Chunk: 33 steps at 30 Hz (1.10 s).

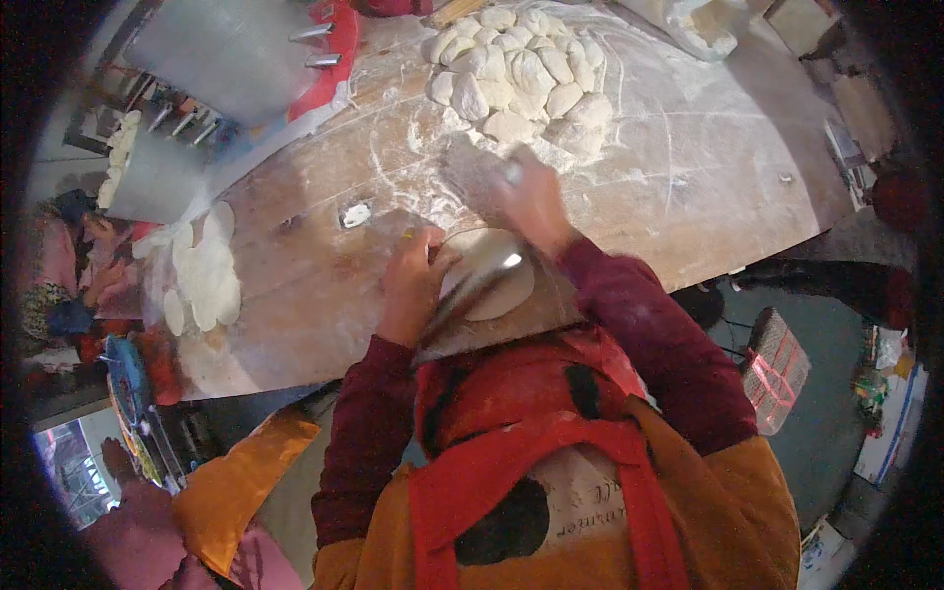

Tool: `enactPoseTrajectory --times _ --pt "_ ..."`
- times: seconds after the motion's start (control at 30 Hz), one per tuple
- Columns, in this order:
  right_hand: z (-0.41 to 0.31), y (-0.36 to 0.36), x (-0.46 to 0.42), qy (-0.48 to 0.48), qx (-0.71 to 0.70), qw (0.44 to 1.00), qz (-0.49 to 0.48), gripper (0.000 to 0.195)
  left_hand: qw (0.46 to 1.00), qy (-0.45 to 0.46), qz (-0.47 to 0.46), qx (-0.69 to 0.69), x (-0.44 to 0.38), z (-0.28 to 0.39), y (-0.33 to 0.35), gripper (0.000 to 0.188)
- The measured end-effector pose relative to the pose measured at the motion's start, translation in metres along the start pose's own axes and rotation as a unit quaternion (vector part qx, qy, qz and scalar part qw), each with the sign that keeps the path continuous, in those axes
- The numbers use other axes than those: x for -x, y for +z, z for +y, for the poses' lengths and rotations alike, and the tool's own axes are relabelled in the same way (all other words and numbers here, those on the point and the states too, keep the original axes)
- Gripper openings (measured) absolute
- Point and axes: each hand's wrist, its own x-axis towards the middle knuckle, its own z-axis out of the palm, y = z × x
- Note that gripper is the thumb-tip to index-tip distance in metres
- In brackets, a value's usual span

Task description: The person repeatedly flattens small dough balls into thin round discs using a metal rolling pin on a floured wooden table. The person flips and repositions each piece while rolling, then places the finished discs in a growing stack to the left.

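Note:
A flattened oval of dough (pixel 498 295) lies on the floured wooden worktop (pixel 317 287) at its near edge, close to my body. Across it runs a blurred, shiny, elongated thing, possibly a rolling pin (pixel 476 280). My left hand (pixel 413 284), with a ring on one finger, is at the left of this dough; its fingers are bent and its grip is unclear. My right hand (pixel 531 195), blurred, is beyond the dough, near a greyish blurred patch. Past it lies a heap of floured dough pieces (pixel 509 74).
Flat dough pieces (pixel 206 273) overlap at the worktop's left. Metal containers (pixel 221 59) stand upper left beside a red surface. A plastic container (pixel 712 29) is at the upper right. People are partly visible at left. A strapped package (pixel 776 369) lies right, below the worktop.

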Motion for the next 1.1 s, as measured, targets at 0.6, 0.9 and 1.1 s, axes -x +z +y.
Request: enactPoseTrajectory --times 0.6,0.9,1.1 --pt "0.012 -0.07 0.116 0.143 -0.179 0.973 0.03 0.017 0.978 0.002 -0.161 0.136 -0.021 0.01 0.023 0.03" --pt "0.015 -0.014 0.006 -0.09 -0.049 0.995 0.008 0.023 0.902 -0.078 -0.221 0.362 -0.006 0.02 -0.003 0.038" --pt "0.009 -0.022 0.018 -0.138 -0.04 0.989 0.038 0.027 0.959 0.0 -0.106 0.264 -0.028 0.0 0.013 0.017"
